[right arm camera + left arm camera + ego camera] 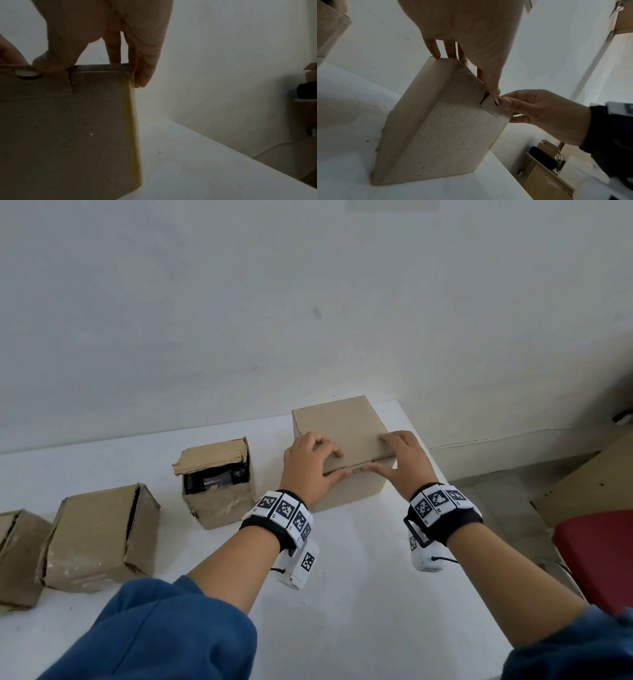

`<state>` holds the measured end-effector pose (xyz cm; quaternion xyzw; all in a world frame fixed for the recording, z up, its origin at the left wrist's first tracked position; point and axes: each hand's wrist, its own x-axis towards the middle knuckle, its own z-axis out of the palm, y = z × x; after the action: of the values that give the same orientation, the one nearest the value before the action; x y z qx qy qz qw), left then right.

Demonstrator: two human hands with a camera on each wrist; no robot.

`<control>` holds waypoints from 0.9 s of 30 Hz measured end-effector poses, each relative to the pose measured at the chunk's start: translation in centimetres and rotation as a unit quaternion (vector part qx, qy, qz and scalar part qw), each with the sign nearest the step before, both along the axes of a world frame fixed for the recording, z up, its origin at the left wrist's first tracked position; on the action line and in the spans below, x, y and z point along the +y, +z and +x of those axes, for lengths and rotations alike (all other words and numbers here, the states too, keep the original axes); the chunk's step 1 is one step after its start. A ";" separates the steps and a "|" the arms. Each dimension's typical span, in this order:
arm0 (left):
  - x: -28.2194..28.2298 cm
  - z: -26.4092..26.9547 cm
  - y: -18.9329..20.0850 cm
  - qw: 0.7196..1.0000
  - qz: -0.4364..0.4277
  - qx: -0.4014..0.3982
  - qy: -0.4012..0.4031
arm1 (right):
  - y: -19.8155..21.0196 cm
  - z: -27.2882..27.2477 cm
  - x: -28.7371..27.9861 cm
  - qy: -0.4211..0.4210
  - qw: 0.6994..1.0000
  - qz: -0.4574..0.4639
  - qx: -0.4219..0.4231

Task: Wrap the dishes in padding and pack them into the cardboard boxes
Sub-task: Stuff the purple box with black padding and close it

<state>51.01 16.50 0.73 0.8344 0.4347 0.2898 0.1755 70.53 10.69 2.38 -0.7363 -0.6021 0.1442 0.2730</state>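
Observation:
A plain closed cardboard box (339, 426) stands on the white table (346, 583) near its back right corner. My left hand (313, 463) sits on the lid's left front part, fingertips on top and thumb along the lid's front edge. My right hand (402, 460) mirrors it on the right, and the two thumbs nearly meet at the middle of that edge. From the left wrist view the box (450, 128) shows a tuck flap, which the right hand (539, 112) pinches. In the right wrist view the right hand (102, 27) reaches over the box (68, 128). No dish or padding shows.
Left of it stand three worn boxes: one half open with dark contents (219, 484), a battered one (99, 535), and another at the frame's left edge (17, 556). The table's right edge is close; a red seat (596, 559) and flat cardboard (589, 484) lie beyond.

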 end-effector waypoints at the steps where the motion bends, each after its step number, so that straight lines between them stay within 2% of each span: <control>1: 0.0 0.0 -0.1 1.000 -0.002 -0.002 0.003 | 0.1 0.0 0.2 -0.004 1.000 0.003 -0.001; 9: -0.4 0.4 0.0 1.000 -0.008 0.018 0.015 | -0.1 0.2 0.7 0.001 0.999 -0.005 -0.032; 13: -0.9 -1.5 1.6 1.000 0.003 0.003 0.017 | 1.5 -0.6 1.0 0.014 0.999 -0.019 -0.049; 16: -0.9 -5.3 3.4 0.994 0.083 -0.043 0.047 | 3.2 -3.9 2.1 0.073 0.995 0.000 -0.074; 19: -0.1 -10.5 4.5 0.984 0.119 -0.047 0.125 | 4.2 -9.3 3.6 0.169 0.984 0.024 -0.041; 21: 0.5 -14.0 4.6 0.980 0.105 -0.041 0.166 | 4.1 -12.9 4.3 0.212 0.977 -0.015 -0.002; 23: 1.1 -17.2 4.2 0.981 0.067 -0.041 0.175 | 3.6 -15.8 4.8 0.220 0.974 -0.047 0.019; 27: 1.7 -21.8 2.7 0.992 -0.046 -0.021 0.113 | 1.5 -20.0 5.1 0.165 0.980 -0.091 0.059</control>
<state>29.22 18.23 3.41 0.7648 0.5349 0.3050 0.1895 50.52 15.83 3.91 -0.6387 -0.6827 0.2848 0.2120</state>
